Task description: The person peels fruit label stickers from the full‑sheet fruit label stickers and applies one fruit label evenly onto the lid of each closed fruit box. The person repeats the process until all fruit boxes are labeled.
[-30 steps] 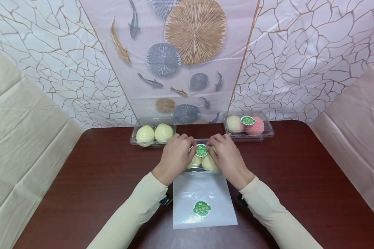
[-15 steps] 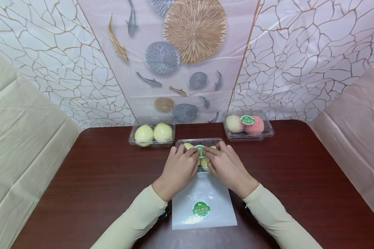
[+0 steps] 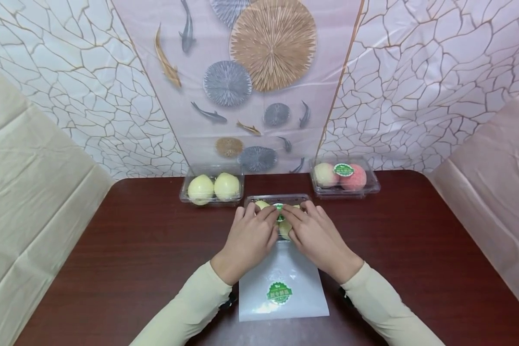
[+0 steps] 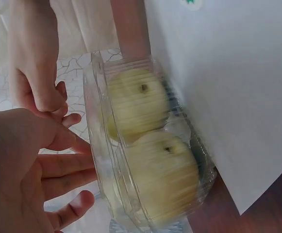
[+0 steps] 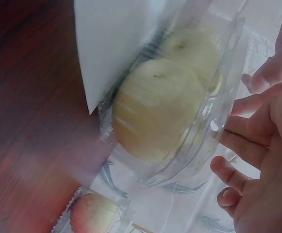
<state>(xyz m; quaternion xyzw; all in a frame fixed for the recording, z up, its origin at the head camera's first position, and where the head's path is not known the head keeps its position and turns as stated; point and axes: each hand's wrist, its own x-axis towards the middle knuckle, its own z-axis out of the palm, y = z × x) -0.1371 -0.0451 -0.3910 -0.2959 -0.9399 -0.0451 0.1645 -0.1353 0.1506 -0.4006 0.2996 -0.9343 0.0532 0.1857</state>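
In the head view a clear plastic clamshell box with pale yellow-green fruits stands at the middle of the table. On its lid sits a round green and white sticker, partly covered by fingers. My left hand rests its fingertips on the sticker from the left. From the right, my right hand touches it with its fingers extended. Both wrist views show the box's side, with fruits behind the clear wall and fingers on the lid.
A white backing sheet with another green sticker lies in front of the box. Behind left is a clear box of yellow-green fruits. Behind right stands a stickered box with a pale and a pink fruit. A patterned cloth hangs behind.
One second ago my fingers held the sticker at its two edges above the lid. Both hands have since come closer together, and the fingertips now lie on top of it.
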